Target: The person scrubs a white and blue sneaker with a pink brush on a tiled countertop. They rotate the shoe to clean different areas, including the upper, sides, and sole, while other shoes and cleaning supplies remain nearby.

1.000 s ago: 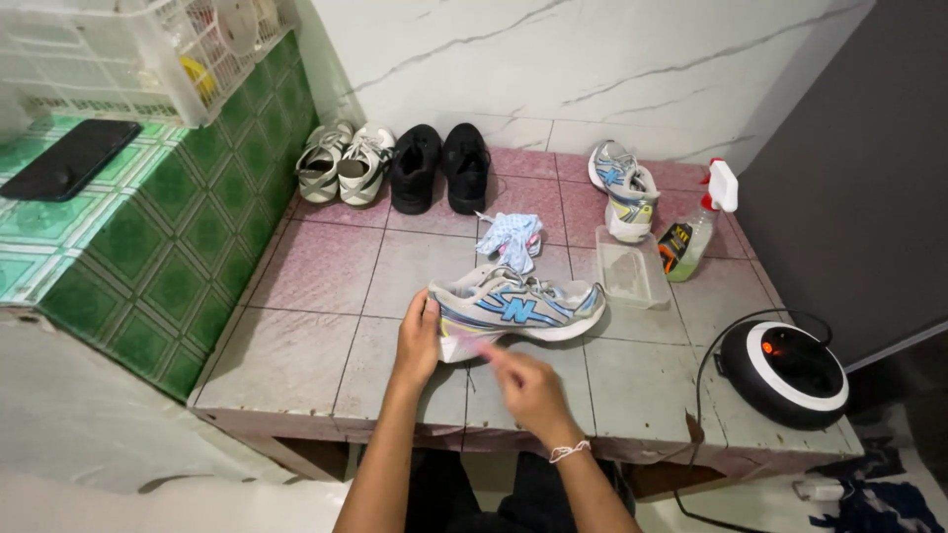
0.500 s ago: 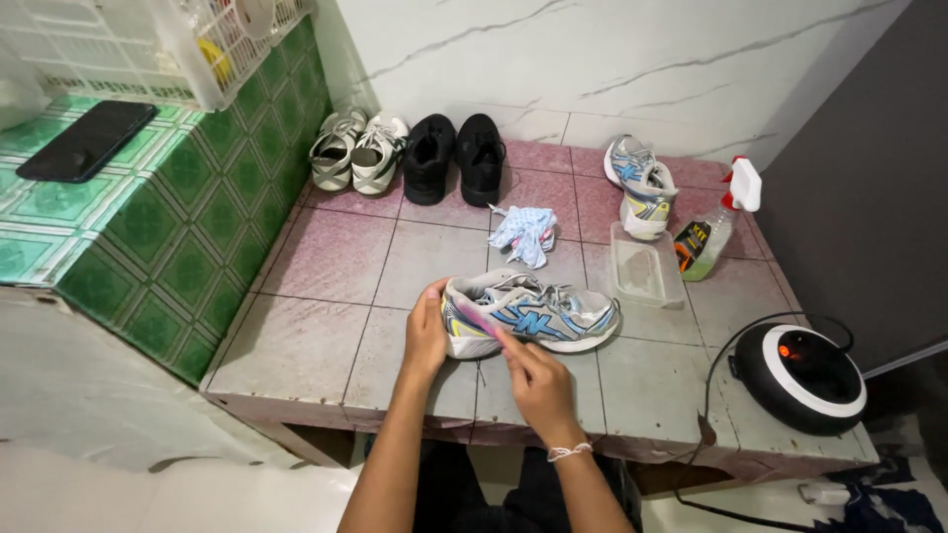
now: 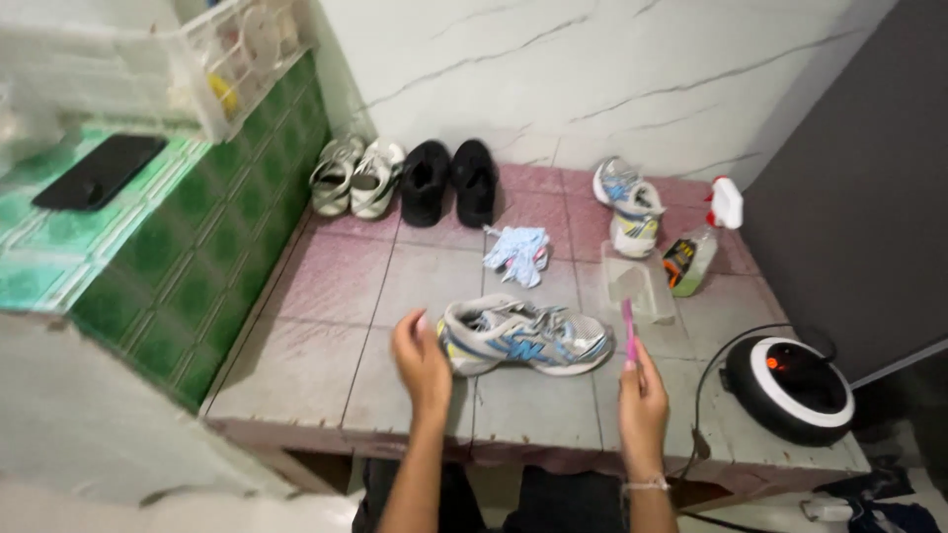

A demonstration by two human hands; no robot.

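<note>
Two hands: left hand (image 3: 423, 357) touches mesh sneaker (image 3: 523, 336), right hand (image 3: 643, 400) grips thin pink brush (image 3: 628, 331).

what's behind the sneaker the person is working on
Behind the grey and blue sneaker lie a crumpled blue cloth and a clear plastic tray; further back, a black pair stands by the wall. The tray's contents cannot be made out.

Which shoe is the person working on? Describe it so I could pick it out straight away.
Look at the pink-grey tiled platform against the marble wall, near its front edge. The grey-and-blue sneaker lies there alone, on its side, heel at the left hand, while the right hand holds a pink toothbrush by its toe. The other shoes all stand back by the wall.
</note>
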